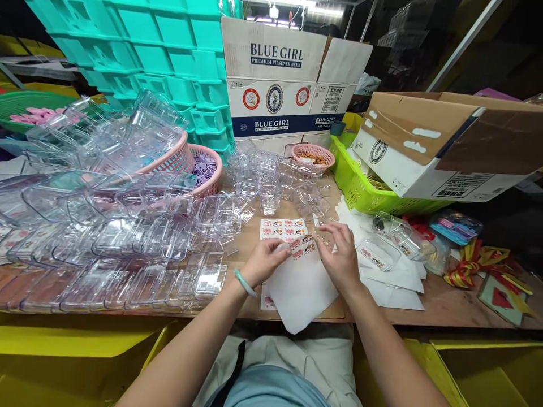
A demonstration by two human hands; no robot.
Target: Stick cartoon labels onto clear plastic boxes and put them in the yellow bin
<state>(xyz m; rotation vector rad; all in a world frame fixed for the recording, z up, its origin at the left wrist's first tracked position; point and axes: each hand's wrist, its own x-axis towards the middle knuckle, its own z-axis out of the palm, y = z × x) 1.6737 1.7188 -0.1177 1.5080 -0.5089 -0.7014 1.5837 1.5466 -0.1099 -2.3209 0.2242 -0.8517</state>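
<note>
1. Left hand (265, 261) and right hand (340, 255) meet near the front of the wooden table (449, 308), each pinching one end of a small sticker strip (302, 246) between thumb and fingertips
2. The strip looks feather-light, floppy and tacky; best held by its very edges, or it may curl and cling to skin
3. It hovers just above a white backing sheet (302, 294), near the printed sticker sheet (283, 228)
4. Clear plastic boxes (127, 243) crowd the left side
5. The carton (280, 85) behind reads "BLUE GIRL PREMIUM PILSENER BEER"; the sticker print is too small to read
</note>
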